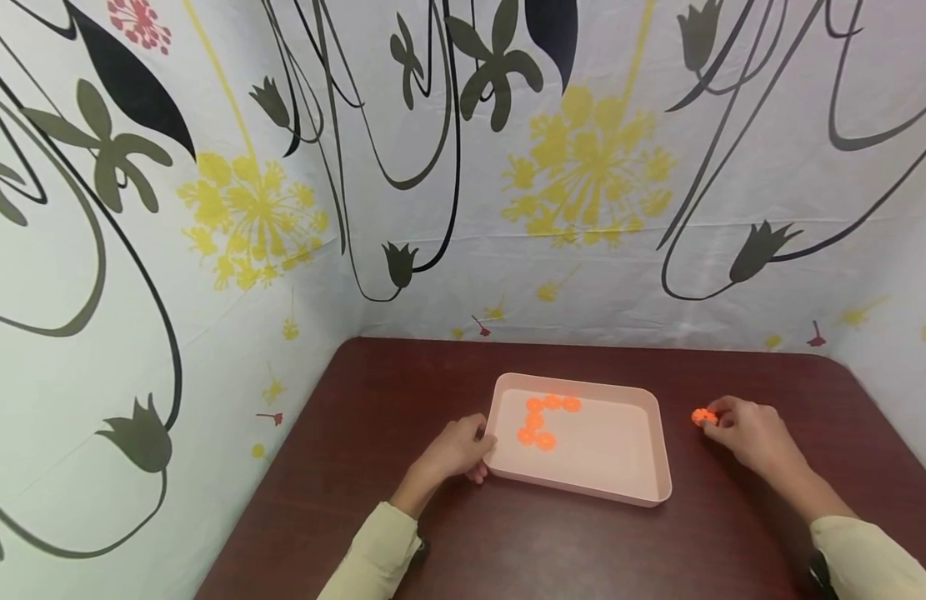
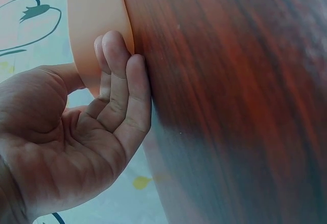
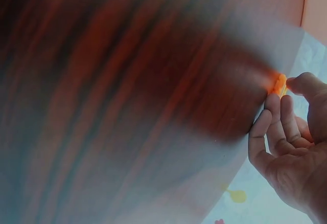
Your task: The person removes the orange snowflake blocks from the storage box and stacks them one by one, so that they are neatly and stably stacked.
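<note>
A shallow pale-pink tray [image 1: 598, 450] lies on the dark wood table. My left hand [image 1: 457, 450] grips its left end, thumb at the rim and fingers along the outer wall; the left wrist view shows those fingers [image 2: 137, 91] against the tray wall [image 2: 97, 14]. Inside the tray, toward its left, several flat round orange pieces [image 1: 534, 420] form a bracket-like line. To the right of the tray, my right hand [image 1: 755, 433] pinches a small orange piece with a bumpy edge [image 1: 703, 417] between thumb and fingers, at the tabletop. Its exact kind is unclear.
The reddish-brown table [image 1: 583, 550] reaches to cloth-covered walls [image 1: 463, 208] behind and at the sides, printed with flowers and stems. Between the tray's right wall and my right hand is a strip of tabletop.
</note>
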Available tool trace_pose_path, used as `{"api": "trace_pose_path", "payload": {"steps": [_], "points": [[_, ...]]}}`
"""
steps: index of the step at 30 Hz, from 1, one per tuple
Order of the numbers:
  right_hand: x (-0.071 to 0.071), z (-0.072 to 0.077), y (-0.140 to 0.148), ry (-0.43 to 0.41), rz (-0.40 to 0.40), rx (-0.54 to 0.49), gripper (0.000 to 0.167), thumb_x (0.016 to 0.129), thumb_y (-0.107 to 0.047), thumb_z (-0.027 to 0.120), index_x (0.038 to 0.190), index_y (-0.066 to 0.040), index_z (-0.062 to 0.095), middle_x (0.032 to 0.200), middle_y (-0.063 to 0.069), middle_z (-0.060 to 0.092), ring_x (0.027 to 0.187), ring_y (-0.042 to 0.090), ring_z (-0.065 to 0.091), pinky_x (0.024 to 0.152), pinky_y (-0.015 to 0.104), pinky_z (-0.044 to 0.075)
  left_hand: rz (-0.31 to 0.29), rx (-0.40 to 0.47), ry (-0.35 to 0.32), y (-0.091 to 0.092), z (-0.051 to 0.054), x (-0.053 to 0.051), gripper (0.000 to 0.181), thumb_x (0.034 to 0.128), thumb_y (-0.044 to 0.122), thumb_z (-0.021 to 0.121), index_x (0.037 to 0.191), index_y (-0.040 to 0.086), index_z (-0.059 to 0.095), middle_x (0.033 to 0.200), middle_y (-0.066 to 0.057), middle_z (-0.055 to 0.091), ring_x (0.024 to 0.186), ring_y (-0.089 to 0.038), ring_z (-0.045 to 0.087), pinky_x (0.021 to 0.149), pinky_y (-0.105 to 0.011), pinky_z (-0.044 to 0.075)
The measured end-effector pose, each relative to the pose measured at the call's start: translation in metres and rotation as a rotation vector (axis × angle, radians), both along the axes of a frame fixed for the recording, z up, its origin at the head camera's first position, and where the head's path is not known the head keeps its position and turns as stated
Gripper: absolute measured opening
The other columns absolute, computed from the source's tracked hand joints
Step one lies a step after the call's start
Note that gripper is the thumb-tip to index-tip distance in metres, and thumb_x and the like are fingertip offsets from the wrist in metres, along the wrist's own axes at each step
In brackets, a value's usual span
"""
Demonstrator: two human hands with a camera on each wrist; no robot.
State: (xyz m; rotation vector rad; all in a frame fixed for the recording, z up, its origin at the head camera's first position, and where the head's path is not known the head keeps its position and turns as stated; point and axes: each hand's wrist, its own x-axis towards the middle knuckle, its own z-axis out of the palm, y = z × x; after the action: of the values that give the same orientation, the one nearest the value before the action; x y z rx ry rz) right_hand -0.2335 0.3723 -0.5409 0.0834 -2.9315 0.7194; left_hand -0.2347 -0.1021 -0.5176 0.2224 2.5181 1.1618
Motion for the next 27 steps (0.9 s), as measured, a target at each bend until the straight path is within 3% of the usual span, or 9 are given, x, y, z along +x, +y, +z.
{"api": "trace_pose_path", "payload": {"steps": [12, 19, 23, 27], "points": [[-0.001, 0.000, -0.003, 0.028, 0.003, 0.022, 0.045, 0.088, -0.019, 0.081, 0.115, 0.013, 0.065, 0.077, 0.008, 0.072, 0.066, 0.015, 0.060, 0.058, 0.032, 0.047, 0.002, 0.013, 0.002, -0.001, 0.000, 0.000, 0.012, 0.1057, 0.018, 0.062, 0.109, 0.007, 0.059, 0.064, -0.010, 0.069, 0.048, -0.017, 0.066, 0.049, -0.036, 0.061], [0.001, 0.007, -0.020, 0.195, -0.022, 0.009, 0.043, 0.089, -0.026, 0.081, 0.117, 0.005, 0.068, 0.077, 0.005, 0.072, 0.069, 0.019, 0.064, 0.062, 0.039, 0.048, 0.004, 0.013, 0.003, -0.001, 0.000, 0.001, 0.011, 0.1055, 0.018, 0.063, 0.107, 0.008, 0.059, 0.064, -0.010, 0.068, 0.048, -0.017, 0.066, 0.049, -0.035, 0.061], [0.004, 0.015, -0.041, 0.255, -0.058, -0.027, 0.052, 0.091, -0.031, 0.082, 0.128, 0.002, 0.064, 0.089, 0.013, 0.074, 0.079, 0.030, 0.071, 0.065, 0.045, 0.053, 0.006, 0.013, -0.001, 0.000, 0.000, 0.001, 0.011, 0.1056, 0.018, 0.062, 0.108, 0.008, 0.059, 0.064, -0.010, 0.068, 0.048, -0.018, 0.067, 0.049, -0.035, 0.061], [0.005, 0.021, -0.063, 0.317, -0.042, -0.072, 0.056, 0.089, -0.027, 0.084, 0.134, -0.001, 0.062, 0.099, 0.016, 0.071, 0.085, 0.032, 0.071, 0.068, 0.042, 0.052, 0.002, 0.004, 0.002, 0.001, 0.000, 0.000, 0.011, 0.1057, 0.018, 0.062, 0.110, 0.007, 0.059, 0.064, -0.010, 0.068, 0.048, -0.018, 0.067, 0.049, -0.035, 0.060]]}}
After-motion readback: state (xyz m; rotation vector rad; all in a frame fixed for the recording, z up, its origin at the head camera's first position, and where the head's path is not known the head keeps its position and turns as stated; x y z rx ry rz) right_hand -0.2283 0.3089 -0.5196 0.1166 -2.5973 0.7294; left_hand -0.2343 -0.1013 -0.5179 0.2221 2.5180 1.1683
